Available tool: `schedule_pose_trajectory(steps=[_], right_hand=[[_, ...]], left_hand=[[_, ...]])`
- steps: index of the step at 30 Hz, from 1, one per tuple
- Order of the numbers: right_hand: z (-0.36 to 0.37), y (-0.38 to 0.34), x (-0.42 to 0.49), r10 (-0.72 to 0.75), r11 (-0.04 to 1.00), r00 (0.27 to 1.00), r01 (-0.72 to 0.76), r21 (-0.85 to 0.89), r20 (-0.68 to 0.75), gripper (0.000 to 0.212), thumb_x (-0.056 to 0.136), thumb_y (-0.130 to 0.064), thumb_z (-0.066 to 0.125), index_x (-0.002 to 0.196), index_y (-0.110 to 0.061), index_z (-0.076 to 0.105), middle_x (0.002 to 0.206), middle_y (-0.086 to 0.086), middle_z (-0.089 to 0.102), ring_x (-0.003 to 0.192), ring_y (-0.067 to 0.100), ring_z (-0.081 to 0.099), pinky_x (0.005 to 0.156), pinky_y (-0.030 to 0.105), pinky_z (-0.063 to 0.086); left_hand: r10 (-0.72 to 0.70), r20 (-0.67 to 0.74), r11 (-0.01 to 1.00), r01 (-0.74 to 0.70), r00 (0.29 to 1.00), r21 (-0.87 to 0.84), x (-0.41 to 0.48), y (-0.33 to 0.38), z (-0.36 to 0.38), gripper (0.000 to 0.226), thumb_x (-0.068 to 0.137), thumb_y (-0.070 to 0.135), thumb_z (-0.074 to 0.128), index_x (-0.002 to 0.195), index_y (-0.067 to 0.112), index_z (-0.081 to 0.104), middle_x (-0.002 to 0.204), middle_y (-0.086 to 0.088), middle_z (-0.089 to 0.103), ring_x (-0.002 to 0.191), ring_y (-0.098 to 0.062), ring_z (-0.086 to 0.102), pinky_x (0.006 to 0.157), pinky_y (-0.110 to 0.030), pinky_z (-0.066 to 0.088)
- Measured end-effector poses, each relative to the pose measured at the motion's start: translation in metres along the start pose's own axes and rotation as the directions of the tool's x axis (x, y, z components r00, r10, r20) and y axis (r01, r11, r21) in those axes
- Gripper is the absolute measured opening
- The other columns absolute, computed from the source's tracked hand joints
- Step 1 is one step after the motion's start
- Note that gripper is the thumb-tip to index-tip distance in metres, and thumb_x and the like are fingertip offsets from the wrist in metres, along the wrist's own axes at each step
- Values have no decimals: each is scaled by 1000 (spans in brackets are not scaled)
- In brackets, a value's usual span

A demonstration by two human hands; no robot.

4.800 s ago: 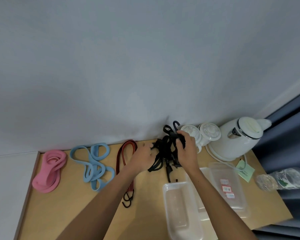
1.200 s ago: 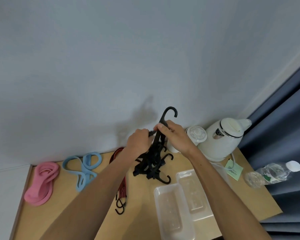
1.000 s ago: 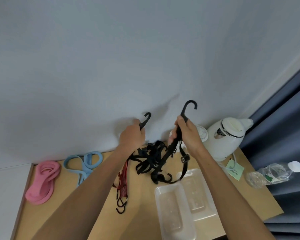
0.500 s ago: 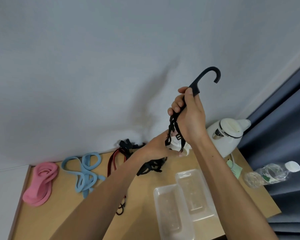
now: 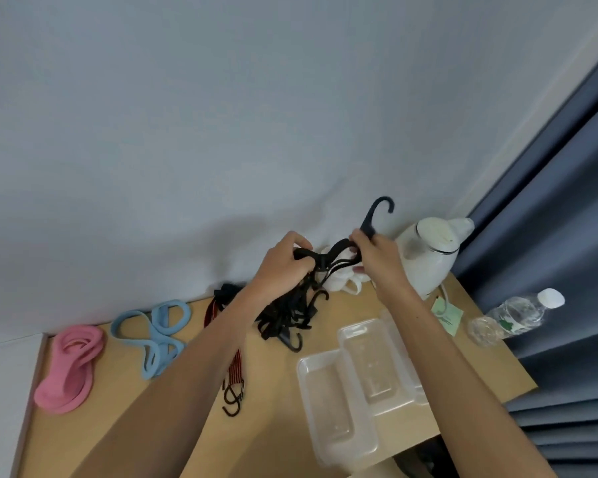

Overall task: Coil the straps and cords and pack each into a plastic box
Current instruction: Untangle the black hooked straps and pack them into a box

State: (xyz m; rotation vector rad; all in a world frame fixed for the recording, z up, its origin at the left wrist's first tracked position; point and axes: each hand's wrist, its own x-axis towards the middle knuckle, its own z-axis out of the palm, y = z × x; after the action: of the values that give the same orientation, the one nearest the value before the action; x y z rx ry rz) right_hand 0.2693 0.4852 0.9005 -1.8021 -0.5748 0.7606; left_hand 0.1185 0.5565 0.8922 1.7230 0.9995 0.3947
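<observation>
A tangle of black hooked straps [image 5: 287, 315] hangs above the wooden table [image 5: 111, 419] between both hands. My left hand [image 5: 283, 262] grips a bunch of the webbing. My right hand [image 5: 377, 253] grips one strap just below its black hook [image 5: 378, 212], which points up. Two clear plastic boxes [image 5: 332, 405] lie at the near right. A red-and-black bungee cord [image 5: 233, 370] lies partly under my left forearm. A blue strap [image 5: 156, 332] and a pink strap [image 5: 69, 367] lie to the left.
A white kettle [image 5: 428, 257] stands at the back right by the wall, with white cups [image 5: 342, 284] behind the hands. A plastic water bottle [image 5: 511, 317] lies at the right edge beside a dark curtain [image 5: 567, 236]. A green tag [image 5: 446, 315] lies near the kettle.
My right hand has come down from high up with the hooked strap end. My left hand has risen from the table and now grips the webbing close to the right hand.
</observation>
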Motion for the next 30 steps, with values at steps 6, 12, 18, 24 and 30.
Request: schedule_pose_trajectory(steps=[6,12,18,24,30], right_hand=[[7,41,-8,229,957,968,-205,-204,104,37,94,-38,47,87,-6,64,76,7,67,63,18,60,57,29,49],[3,78,-33,249,930,946,-174,-324,208,38,95,-33,44,89,-2,66,75,8,66,66,19,58,62,30,46],[-5,151,-72,263,464,938,84,-882,227,32,92,-32,54,115,-10,49,113,7,54,104,26,57,80,33,46],[-3,178,-95,173,437,981,4,-899,88,44,92,-13,53,129,-3,33,123,13,49,110,28,58,84,33,49],[-12,182,-96,124,500,987,29,-866,104,22,92,-15,56,111,-6,50,111,10,61,102,26,60,82,33,48]], left_hand=[[58,-111,987,-74,992,-144,-11,5,-10,8,86,14,53,90,17,59,68,8,53,52,-6,42,51,-19,35],[136,-207,983,-157,969,-90,-25,10,-17,2,82,11,57,82,12,58,66,7,53,51,-1,42,48,-9,35],[91,-223,995,-77,971,70,-44,-6,-15,11,85,18,57,79,9,58,66,-1,57,56,-9,49,55,-16,40],[8,-165,976,28,986,214,-68,-47,-3,7,89,21,55,84,18,58,77,-8,68,72,-26,65,54,-21,44],[-38,-178,962,85,983,261,-84,-71,-2,7,91,24,54,85,21,56,73,0,65,53,-10,52,49,-16,38]])
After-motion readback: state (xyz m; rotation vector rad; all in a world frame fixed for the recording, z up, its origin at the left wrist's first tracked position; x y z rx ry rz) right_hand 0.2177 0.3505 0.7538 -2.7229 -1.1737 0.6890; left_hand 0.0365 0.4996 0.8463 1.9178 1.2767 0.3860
